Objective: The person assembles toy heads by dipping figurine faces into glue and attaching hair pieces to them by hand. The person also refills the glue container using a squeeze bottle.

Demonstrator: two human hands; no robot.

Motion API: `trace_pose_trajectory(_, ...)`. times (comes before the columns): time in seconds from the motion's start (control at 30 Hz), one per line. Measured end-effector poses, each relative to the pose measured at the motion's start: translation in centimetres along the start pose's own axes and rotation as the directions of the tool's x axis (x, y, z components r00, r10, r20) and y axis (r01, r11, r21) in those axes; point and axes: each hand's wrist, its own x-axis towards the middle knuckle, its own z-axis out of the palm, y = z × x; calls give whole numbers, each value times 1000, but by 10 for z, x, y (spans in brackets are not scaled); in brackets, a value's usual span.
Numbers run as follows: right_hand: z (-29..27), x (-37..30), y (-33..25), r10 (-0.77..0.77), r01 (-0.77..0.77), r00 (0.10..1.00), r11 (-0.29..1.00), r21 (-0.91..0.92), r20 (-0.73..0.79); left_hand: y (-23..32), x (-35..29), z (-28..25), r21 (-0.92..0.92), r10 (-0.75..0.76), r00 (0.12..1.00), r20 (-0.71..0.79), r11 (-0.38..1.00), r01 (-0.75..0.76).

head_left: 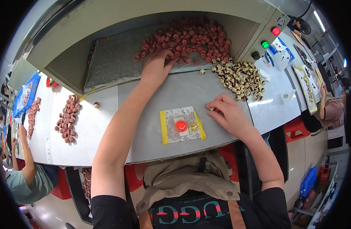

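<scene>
My left hand (156, 68) reaches to the near edge of a heap of dull-red round caps (187, 36) inside the beige box-like machine. Its fingers are curled in a pinch among the caps; what lies between the fingertips is hidden. My right hand (229, 116) hovers low over the grey table, thumb and fingers pinched on a small cream piece (211, 109). Just beyond that hand lies a pile of cream-and-dark small blocks (240, 80). Between my forearms sits a white square plate (169, 131) with yellow tape along two sides and a glowing red round spot (181, 126).
The machine's beige housing (145, 17) arches over the heap, with red and green lights (265, 44) on its right post. Joined red-and-cream pieces (69, 118) are heaped at left, near a blue crate (27, 93). Other people (30, 179) work at both sides. A red stool (296, 129) stands right.
</scene>
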Motion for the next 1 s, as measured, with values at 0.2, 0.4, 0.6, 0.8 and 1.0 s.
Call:
trace_pose_trajectory(0.2, -5, 5, 8, -73, 70, 997, 990, -125, -20, 1, 13, -3, 232, 173, 976, 130, 952, -199)
trace_pose_trajectory(0.4, -5, 0, 11, -174, 169, 984, 978, -125, -28, -11, 7, -17, 194, 132, 979, 153, 968, -160)
trace_pose_trajectory(0.6, -2, -2, -1, -127, 117, 991, 971, -211, -33, 20, -46, -58, -32, -22, 999, 26, 999, 23)
trace_pose_trajectory(0.8, 2, 0, -17, -26, 19, 1000, 904, -427, -10, 73, -146, -85, -879, -469, 785, 405, 34, 475)
trace_pose_trajectory(1.0, 30, 5, -63, -164, 166, 985, 985, -41, 44, 102, -184, -65, -883, -479, 742, 469, -273, 381)
